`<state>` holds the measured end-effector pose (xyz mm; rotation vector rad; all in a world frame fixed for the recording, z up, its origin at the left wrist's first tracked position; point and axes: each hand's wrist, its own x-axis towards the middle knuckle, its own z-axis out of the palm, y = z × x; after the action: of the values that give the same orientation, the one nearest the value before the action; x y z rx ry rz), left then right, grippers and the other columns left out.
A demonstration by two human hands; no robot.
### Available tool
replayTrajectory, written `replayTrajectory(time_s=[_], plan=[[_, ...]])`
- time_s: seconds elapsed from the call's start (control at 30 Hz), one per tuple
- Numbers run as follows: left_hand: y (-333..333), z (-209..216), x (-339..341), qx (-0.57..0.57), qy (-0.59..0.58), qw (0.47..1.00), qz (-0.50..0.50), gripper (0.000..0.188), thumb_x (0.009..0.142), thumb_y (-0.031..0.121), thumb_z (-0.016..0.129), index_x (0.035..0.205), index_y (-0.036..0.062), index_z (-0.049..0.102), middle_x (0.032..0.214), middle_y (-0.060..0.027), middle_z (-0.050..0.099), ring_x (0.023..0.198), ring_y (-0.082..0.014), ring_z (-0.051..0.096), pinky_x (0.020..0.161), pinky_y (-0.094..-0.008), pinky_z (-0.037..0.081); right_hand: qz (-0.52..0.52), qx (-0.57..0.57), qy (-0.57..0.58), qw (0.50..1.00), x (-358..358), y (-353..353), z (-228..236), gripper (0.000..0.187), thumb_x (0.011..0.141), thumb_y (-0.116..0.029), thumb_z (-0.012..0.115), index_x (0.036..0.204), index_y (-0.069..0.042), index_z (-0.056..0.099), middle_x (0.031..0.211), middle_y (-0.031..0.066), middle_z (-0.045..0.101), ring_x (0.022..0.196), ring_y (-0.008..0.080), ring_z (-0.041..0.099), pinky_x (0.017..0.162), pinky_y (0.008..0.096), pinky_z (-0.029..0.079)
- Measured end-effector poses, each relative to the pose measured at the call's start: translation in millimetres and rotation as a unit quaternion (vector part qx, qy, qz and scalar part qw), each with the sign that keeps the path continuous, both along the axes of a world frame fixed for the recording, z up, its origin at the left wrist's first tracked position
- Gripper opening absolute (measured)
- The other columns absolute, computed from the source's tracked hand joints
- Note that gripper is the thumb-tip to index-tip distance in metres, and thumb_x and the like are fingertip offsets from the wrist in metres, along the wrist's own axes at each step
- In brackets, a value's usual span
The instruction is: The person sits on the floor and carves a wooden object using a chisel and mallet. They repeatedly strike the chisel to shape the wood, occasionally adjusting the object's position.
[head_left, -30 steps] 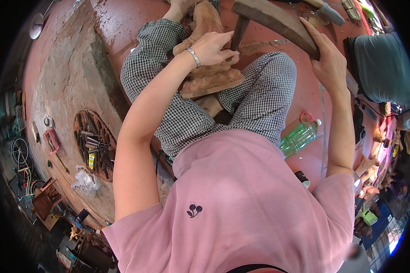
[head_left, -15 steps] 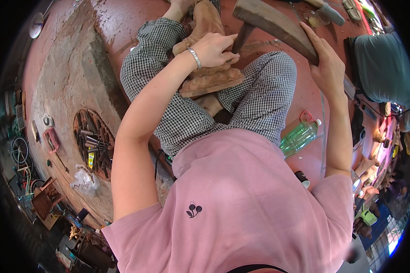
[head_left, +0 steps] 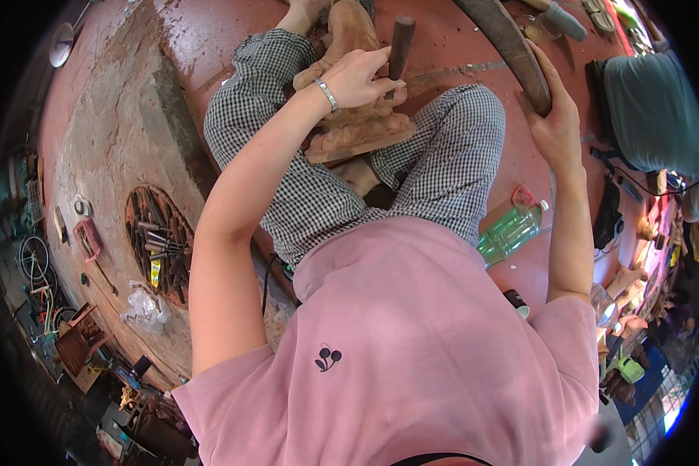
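Observation:
Between my bent legs stands a light-brown wood carving point(head_left: 359, 140) with a stepped, rough-cut base and a rounded upper part. My left hand point(head_left: 357, 79), with a metal bracelet at its wrist, is closed around a chisel point(head_left: 401, 48) held nearly upright against the carving. The chisel's dark round handle rises above my fingers, and its lower end is partly hidden. My right hand point(head_left: 553, 124) grips a curved dark wooden mallet point(head_left: 512, 48), raised to the right and apart from the chisel. The mallet's far end runs out of the top of the view.
On the left lies a big wooden slab point(head_left: 109, 155) with a round holder of chisels point(head_left: 159, 245), a brush point(head_left: 87, 237) and a crumpled plastic bag point(head_left: 144, 307). A green bottle point(head_left: 512, 233) lies on the tiled floor by my right knee. At right is a grey-green cushion point(head_left: 652, 113).
My right hand has drawn the mallet up and to the right, away from the chisel. The chisel's handle, hidden behind the mallet before, now shows. My left hand has hardly shifted.

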<state>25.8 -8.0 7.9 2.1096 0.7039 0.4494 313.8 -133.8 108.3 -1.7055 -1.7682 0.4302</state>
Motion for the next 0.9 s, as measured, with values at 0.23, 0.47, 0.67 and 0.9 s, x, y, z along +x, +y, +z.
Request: replayTrajectory(time_s=[0.23,0.47,0.67,0.9], plan=[[-3,18,4,0.058,0.039,0.996,-0.046,0.035,0.088,0.022,0.07,0.116,0.0057,0.057,0.065,-0.0109,0.061,0.058,-0.0288,0.059,0.057,-0.0388,0.046,0.009,0.015,-0.02,1.0,-2,-3,3,0.063,0.086,-0.002,0.068,0.145,-0.012,0.047,0.135,0.0146,0.059,0.125,0.0239,0.057,0.1,0.033,0.046],[-4,19,2,0.062,0.061,0.996,-0.038,0.038,0.087,0.021,0.07,0.12,0.0055,0.057,0.066,-0.011,0.063,0.06,-0.0305,0.061,0.059,-0.0402,0.047,-0.025,0.074,-0.1,0.992,-11,-3,0,0.072,0.079,0.004,0.067,0.143,-0.027,0.049,0.117,0.0102,0.065,0.106,0.0317,0.064,0.087,0.0374,0.052],[-2,12,3,0.077,0.059,0.994,-0.041,0.038,0.086,0.022,0.07,0.119,0.0064,0.057,0.065,-0.0109,0.063,0.06,-0.0302,0.061,0.059,-0.0403,0.047,-0.039,-0.022,-0.2,0.979,-9,-4,7,0.077,0.076,0.004,0.067,0.143,-0.031,0.048,0.113,0.0081,0.066,0.102,0.0307,0.064,0.085,0.0384,0.052],[0,12,4,0.084,0.065,0.993,-0.046,0.038,0.086,0.023,0.07,0.117,0.0056,0.058,0.064,-0.011,0.062,0.058,-0.0298,0.06,0.057,-0.0399,0.046,-0.051,-0.058,-0.178,0.981,-13,-6,9,0.073,0.081,0.003,0.067,0.144,-0.028,0.047,0.126,0.0117,0.063,0.114,0.0318,0.062,0.091,0.0377,0.051]])
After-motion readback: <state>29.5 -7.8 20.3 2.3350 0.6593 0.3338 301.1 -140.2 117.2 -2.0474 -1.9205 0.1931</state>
